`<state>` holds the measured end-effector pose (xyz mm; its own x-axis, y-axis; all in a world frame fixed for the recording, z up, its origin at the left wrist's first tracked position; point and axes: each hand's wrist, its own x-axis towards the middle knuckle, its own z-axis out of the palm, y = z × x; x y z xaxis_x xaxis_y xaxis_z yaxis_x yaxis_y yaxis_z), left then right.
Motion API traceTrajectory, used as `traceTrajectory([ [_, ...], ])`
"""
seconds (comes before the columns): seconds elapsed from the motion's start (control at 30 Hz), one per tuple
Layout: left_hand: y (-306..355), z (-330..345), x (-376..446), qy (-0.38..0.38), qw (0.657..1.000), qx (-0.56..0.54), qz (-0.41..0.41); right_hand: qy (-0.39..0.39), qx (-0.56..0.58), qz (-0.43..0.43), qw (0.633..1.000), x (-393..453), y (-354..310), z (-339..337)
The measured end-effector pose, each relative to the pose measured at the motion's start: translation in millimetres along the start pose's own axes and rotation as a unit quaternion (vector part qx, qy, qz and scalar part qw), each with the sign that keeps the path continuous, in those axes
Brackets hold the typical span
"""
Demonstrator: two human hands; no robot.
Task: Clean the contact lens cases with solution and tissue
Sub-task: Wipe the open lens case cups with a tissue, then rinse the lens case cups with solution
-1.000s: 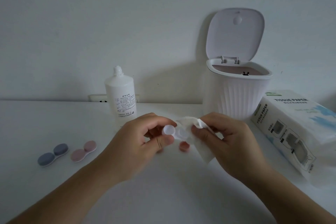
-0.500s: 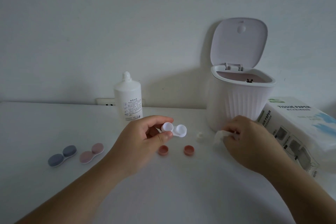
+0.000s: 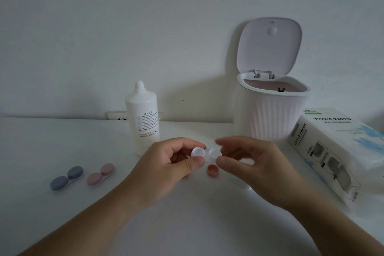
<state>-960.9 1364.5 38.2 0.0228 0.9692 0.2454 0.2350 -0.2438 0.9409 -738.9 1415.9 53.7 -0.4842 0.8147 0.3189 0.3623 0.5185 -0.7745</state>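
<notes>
- Left hand (image 3: 166, 164) pinches the left cup of the open white lens case (image 3: 204, 153) between thumb and forefinger, above the bench (image 3: 62, 141).
- Right hand (image 3: 253, 164) is at the case's right cup, thumb and fingers parted; contact cannot be told.
- One red cap (image 3: 213, 169) lies on the bench under the case.
- Blue case (image 3: 66, 177) and pink case (image 3: 100, 174) lie closed at left.
- Solution bottle (image 3: 143, 118), open bin (image 3: 270, 110) and tissue pack (image 3: 332, 151) stand behind.

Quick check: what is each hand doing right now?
Left hand: pinches the white lens case.
Right hand: open, fingers beside the case, contact unclear.
</notes>
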Motion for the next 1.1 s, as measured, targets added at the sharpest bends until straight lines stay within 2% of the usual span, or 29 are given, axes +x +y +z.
traceTrajectory([
  [0.2,0.6,1.6,-1.0,-0.009,1.000,-0.021,-0.005,-0.041,0.103,0.003,0.994,1.9,2.0,8.6],
  [0.37,2.2,2.5,-2.8,0.009,1.000,0.000,0.019,-0.031,0.160,0.025,0.986,2.2,4.3,11.2],
  [0.47,6.6,-2.8,-2.7,0.123,0.983,0.075,0.117,-0.016,0.190,0.031,0.981,2.9,5.2,9.8],
  [0.57,10.6,-17.5,1.4,0.284,0.920,0.158,0.220,0.003,0.205,0.027,0.978,2.8,4.5,8.9],
  [0.63,8.7,-29.5,5.5,0.378,0.876,0.188,0.234,0.010,0.200,0.024,0.979,3.4,5.1,8.9],
  [0.7,3.8,-40.1,10.1,0.434,0.862,0.171,0.198,0.010,0.192,0.024,0.981,3.3,5.3,9.0],
  [0.77,-0.4,-47.0,14.8,0.445,0.877,0.130,0.127,0.002,0.189,0.022,0.982,3.5,4.9,9.5],
  [0.9,-10.1,-55.8,24.4,0.380,0.918,0.106,-0.044,0.012,0.190,0.035,0.981,4.8,6.7,9.8],
  [1.0,-16.4,-59.4,26.1,0.318,0.940,0.079,-0.094,0.019,0.184,0.042,0.982,5.5,8.1,9.6],
  [1.1,-19.5,-66.3,25.2,0.287,0.948,0.089,-0.106,0.014,0.180,0.045,0.982,5.8,8.2,10.2],
])
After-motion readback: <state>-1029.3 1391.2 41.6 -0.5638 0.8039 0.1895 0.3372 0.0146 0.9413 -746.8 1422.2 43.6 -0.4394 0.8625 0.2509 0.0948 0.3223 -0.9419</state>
